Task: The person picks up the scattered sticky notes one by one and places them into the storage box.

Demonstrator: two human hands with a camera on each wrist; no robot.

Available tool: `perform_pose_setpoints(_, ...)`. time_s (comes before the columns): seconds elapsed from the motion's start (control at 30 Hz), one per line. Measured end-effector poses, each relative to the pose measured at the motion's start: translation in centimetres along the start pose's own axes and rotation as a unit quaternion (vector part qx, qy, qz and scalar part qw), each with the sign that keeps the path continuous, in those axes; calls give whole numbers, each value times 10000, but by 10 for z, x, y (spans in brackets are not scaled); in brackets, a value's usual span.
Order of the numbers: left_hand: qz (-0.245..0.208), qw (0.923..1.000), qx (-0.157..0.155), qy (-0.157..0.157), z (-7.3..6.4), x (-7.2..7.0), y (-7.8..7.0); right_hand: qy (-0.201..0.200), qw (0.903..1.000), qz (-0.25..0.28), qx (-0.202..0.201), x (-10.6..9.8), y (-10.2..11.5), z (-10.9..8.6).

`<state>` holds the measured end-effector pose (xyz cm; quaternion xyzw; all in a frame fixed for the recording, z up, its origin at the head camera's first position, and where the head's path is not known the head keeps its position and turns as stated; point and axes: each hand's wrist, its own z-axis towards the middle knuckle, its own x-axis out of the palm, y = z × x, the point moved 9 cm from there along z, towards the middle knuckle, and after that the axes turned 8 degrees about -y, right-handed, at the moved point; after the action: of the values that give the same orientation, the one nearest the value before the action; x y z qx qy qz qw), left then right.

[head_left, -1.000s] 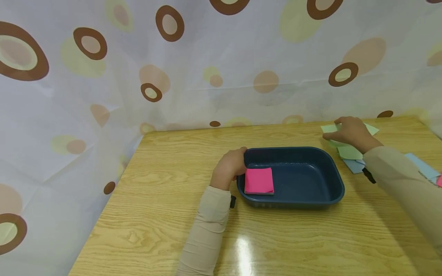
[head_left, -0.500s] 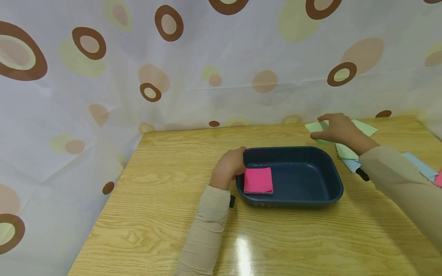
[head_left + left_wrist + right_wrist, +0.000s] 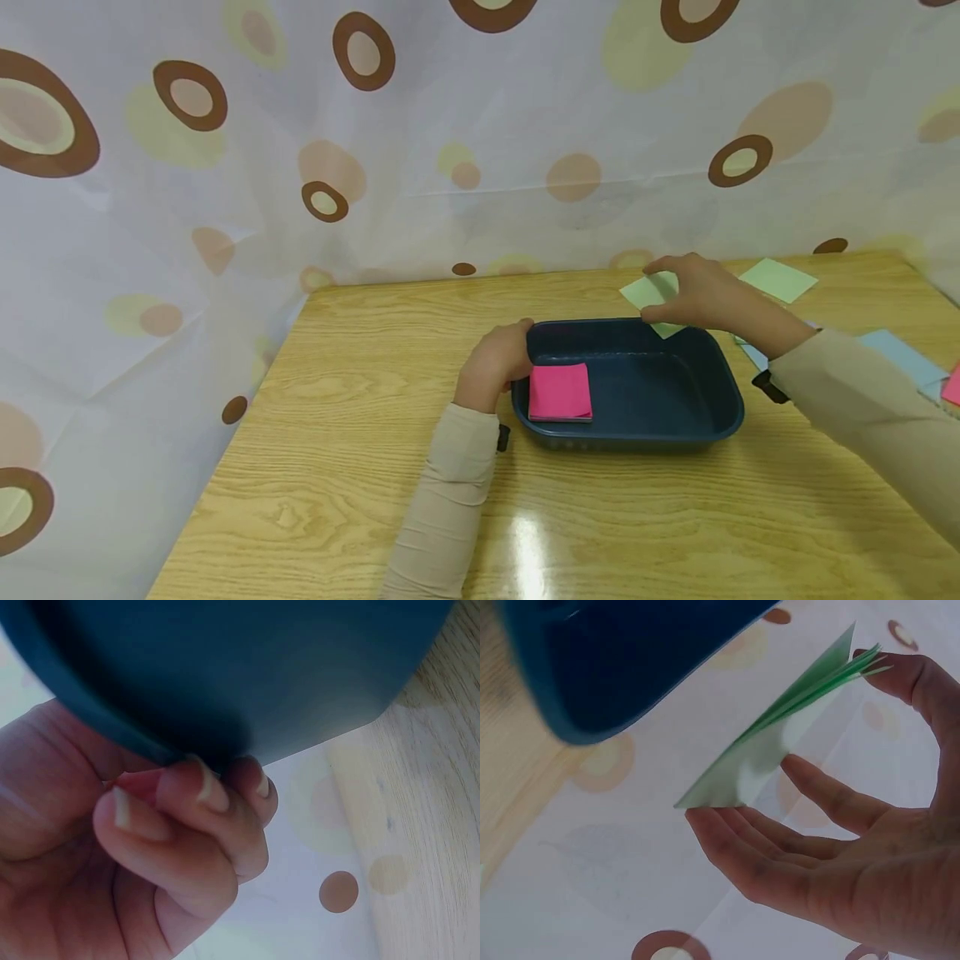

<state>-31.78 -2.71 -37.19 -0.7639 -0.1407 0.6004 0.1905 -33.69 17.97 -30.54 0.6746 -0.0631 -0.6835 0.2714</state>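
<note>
A dark blue plastic tray (image 3: 637,437) stands on the wooden table. My left hand (image 3: 495,360) grips its left end, fingers curled at the rim, as the left wrist view also shows. Inside the tray, at its left side, lies a stack of pink sticky notes (image 3: 559,392). My right hand (image 3: 697,293) holds a pad of pale green sticky notes (image 3: 654,293) over the tray's back right rim. In the right wrist view the green pad (image 3: 761,754) is pinched between thumb and fingers, its sheets fanning apart at one edge.
More pale green notes (image 3: 778,280) lie at the back right of the table. Blue notes (image 3: 903,357) and a pink piece (image 3: 952,387) lie at the right edge, partly behind the right sleeve. A patterned curtain (image 3: 480,125) hangs behind the table (image 3: 337,467).
My right hand has moved left from the pile at the back right, carrying the green pad to above the tray's rim. The left hand and tray have stayed in place.
</note>
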Motion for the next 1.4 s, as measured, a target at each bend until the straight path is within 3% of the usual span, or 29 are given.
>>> perform_pose_setpoints(0.23,60,10000,9,1,0,0,1,387,9971,2,-652,16,28,-12)
perform_pose_setpoints(0.4,92,10000,-7,17,1,1,1,601,9950,-12,-793,27,38,-18)
perform_pose_setpoints(0.83,58,10000,-30,15,1,1,1,1523,9847,58,-849,59,46,-32)
perform_pose_setpoints(1.17,98,9999,-74,69,3,3,1,2077,9704,-401,-1167,78,45,-37)
perform_pose_setpoints(1.4,149,9999,-75,37,2,1,-2,2178,9634,-791,-1344,88,44,-34)
